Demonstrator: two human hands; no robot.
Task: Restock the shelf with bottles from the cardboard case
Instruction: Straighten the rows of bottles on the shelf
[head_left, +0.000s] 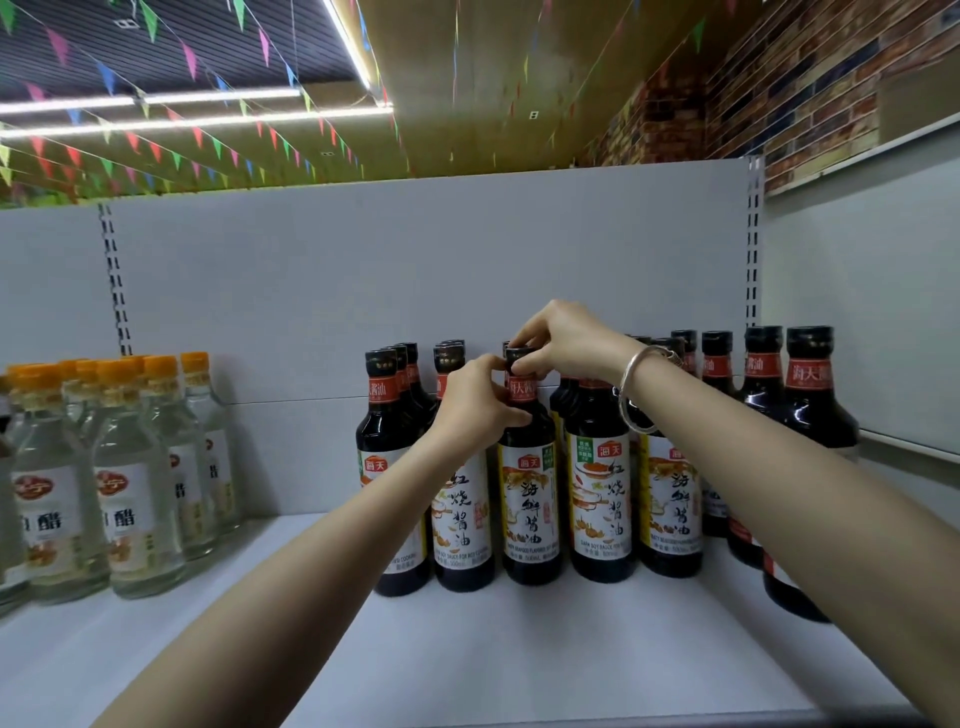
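A dark soy sauce bottle (530, 499) with a white and yellow label stands upright on the white shelf (519, 660), in the front row of several like it. My left hand (475, 400) grips its neck and shoulder. My right hand (561, 340) pinches its black cap from above; a silver bangle sits on that wrist. More dark bottles (600, 499) stand close on both sides and behind. The cardboard case is out of view.
Several clear vinegar bottles (124, 483) with orange caps stand at the shelf's left end. Larger dark bottles (810, 415) crowd the right end. A grey back panel (415, 280) closes the shelf behind. Bare shelf board lies between the two groups and in front.
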